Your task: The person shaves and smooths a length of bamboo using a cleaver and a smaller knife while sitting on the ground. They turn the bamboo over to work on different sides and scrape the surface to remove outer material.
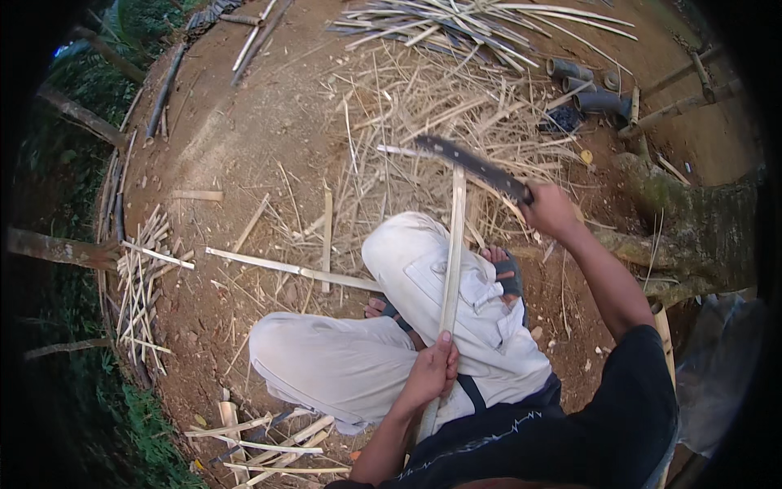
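The person sits cross-legged on bare reddish ground (244,138), in pale trousers (342,359) and grey sandals (511,275). The left hand (432,371) is wrapped around the lower part of a long pale bamboo strip (453,253), fingers (450,360) curled tight on it; the strip runs up over the right knee to where its far end meets the blade. The right hand (550,210) is closed around the handle of a dark, long-bladed knife (472,163), held out ahead with the blade lying across the strip's top end, seemingly touching it, though the view is too small to be sure. Beyond the knees spreads a heap of straw-coloured shavings (407,122). A bundle of split strips (481,20) lies at the ground's far edge, grey pipe pieces (586,90) at the far right. Another long strip (285,267) lies flat left of the knee, and short offcuts (142,277) pile along the left edge. No packages or signs show.
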### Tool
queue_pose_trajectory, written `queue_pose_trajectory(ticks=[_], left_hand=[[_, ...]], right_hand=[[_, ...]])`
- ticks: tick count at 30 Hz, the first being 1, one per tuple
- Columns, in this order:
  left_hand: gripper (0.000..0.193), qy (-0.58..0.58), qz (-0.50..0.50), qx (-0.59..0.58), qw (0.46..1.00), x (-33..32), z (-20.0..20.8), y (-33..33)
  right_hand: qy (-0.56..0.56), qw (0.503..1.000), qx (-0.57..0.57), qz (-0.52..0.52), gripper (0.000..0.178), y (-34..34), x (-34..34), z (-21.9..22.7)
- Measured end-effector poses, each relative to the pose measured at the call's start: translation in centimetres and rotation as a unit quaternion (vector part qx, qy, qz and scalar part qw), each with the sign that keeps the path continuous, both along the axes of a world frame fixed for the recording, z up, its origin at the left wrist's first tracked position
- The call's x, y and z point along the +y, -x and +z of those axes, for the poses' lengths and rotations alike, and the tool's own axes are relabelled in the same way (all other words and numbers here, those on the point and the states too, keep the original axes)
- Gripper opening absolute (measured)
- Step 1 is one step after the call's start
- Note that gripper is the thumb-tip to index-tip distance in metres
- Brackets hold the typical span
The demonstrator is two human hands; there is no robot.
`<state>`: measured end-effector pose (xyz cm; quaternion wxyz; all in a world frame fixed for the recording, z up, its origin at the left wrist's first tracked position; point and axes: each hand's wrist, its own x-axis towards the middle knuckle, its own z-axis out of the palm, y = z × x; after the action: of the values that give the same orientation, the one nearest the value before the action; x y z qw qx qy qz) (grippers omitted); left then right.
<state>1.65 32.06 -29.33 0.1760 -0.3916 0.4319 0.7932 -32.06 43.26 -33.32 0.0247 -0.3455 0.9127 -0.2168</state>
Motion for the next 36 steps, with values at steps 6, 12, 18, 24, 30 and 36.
queue_pose_trajectory(ticks=[6,12,18,24,30,36], left_hand=[[0.054,-0.074,-0.002,0.02,0.997,-0.7,-0.7,-1.1],[0.063,-0.079,-0.021,0.105,0.991,-3.5,0.4,2.1],[0.07,-0.112,-0.059,0.11,0.986,-5.1,1.2,5.2],[0.07,-0.057,-0.029,0.156,0.986,-4.7,1.0,5.1],[0.062,0.006,-0.008,0.144,0.99,-2.1,-1.4,-5.4],[0.039,0.026,-0.019,0.127,0.991,-1.5,0.8,-7.6]], right_hand=[[0.034,0.996,-0.07,-0.044,0.021,-1.0,2.1,-0.2],[0.09,0.974,-0.177,-0.105,0.034,-4.8,0.6,1.3],[0.313,0.872,-0.359,-0.114,0.032,-6.6,-5.8,4.6],[0.364,0.856,-0.361,-0.068,0.031,-5.5,-9.9,5.7],[0.403,0.838,-0.351,-0.108,0.031,-0.8,-11.8,7.8],[0.422,0.823,-0.361,-0.116,0.035,1.4,-14.0,8.9]])
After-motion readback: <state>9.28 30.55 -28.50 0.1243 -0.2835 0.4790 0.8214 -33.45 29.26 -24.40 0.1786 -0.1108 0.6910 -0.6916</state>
